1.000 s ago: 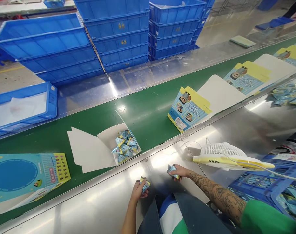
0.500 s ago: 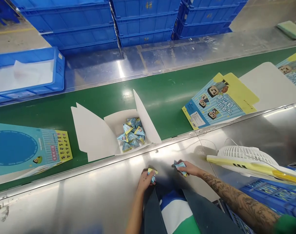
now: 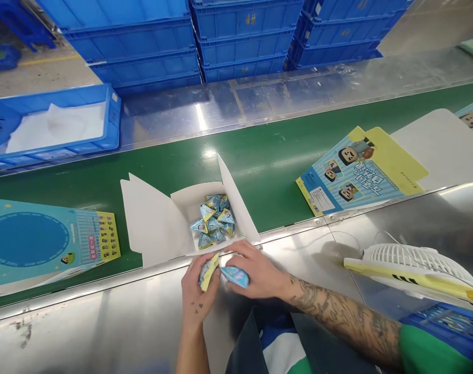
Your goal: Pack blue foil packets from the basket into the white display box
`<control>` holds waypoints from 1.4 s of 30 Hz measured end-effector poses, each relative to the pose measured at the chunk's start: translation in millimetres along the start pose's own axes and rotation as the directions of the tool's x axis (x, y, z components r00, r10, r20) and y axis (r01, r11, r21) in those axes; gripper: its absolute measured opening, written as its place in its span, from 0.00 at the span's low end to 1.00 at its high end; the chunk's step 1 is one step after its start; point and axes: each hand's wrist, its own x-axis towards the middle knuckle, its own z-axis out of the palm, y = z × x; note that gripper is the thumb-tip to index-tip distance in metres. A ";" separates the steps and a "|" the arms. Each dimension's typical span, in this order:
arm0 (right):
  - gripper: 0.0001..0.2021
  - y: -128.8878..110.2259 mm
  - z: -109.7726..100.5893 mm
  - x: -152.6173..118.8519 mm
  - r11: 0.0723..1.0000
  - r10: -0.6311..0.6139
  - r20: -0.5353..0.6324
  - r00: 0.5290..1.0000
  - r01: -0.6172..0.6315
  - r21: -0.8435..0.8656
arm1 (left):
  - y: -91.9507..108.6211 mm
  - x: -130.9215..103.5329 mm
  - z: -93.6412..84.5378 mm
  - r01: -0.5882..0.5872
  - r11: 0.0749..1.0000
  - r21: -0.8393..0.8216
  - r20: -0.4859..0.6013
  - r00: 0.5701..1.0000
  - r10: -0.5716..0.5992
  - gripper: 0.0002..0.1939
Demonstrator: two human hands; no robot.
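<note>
My left hand is closed around a small yellow-and-blue foil packet. Beside it, my right hand grips a light-blue pyramid-shaped packet. Both hands are close together over the metal ledge, just in front of an open cardboard box with white inner flaps. Several similar blue-and-yellow packets lie in a pile inside that box. Any further packets behind my fingers are hidden.
The box stands on a green conveyor belt, between a blue printed carton and a blue-and-yellow one. A white-and-yellow fan lies to the right. Stacked blue crates and a crate holding paper are behind.
Both hands have moved left and forward, from near my body to the box's front edge, each with a packet. The camera view has shifted slightly.
</note>
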 end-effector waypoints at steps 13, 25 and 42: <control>0.11 100.8 -10.2 -22.7 0.736 0.048 0.133 0.990 0.055 -0.675 | 10.6 64.4 36.1 -0.519 0.605 0.603 0.498 0.838 0.222 0.17; 0.13 24.7 27.2 53.5 0.812 0.179 0.404 0.897 0.098 -0.576 | -31.8 26.7 -19.8 -0.305 0.636 0.709 0.294 0.947 0.126 0.11; 0.24 17.2 8.9 8.3 0.910 0.028 0.383 0.923 0.135 -0.392 | -30.5 -7.4 -23.5 -0.394 0.684 0.614 0.066 0.889 0.453 0.13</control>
